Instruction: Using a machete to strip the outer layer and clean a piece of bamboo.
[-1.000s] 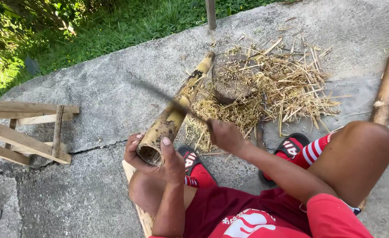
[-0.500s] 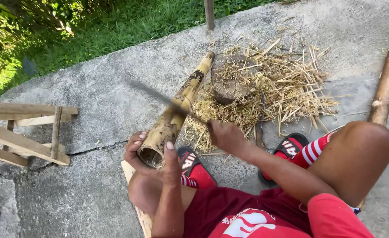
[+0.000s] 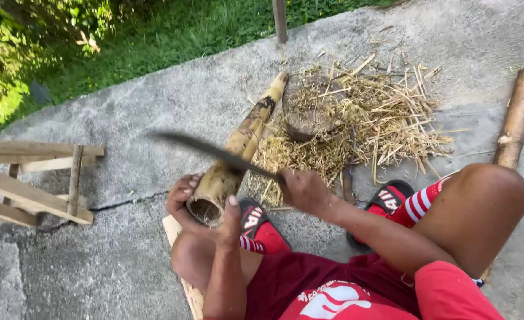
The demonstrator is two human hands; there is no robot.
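Observation:
My left hand [image 3: 198, 208] cups the open near end of a thick bamboo pole [image 3: 238, 148], which slants away from me across the concrete. A long dark knife [image 3: 208, 150] is gripped in my right hand [image 3: 303, 189]; its blade is blurred and crosses over the bamboo, pointing left. I sit with bent knees in red clothes, with red and black sandals [image 3: 262, 225] under me.
A heap of straw-like shavings [image 3: 362, 124] with a round wood block [image 3: 310, 109] lies beyond the bamboo. A second pole [image 3: 515, 118] rests at right. A wooden frame [image 3: 36, 178] stands at left. A flat board [image 3: 185, 266] lies under my left leg. Grass borders the concrete.
The knife blade has shifted a little over the bamboo and stays blurred. My left hand keeps its hold on the bamboo end.

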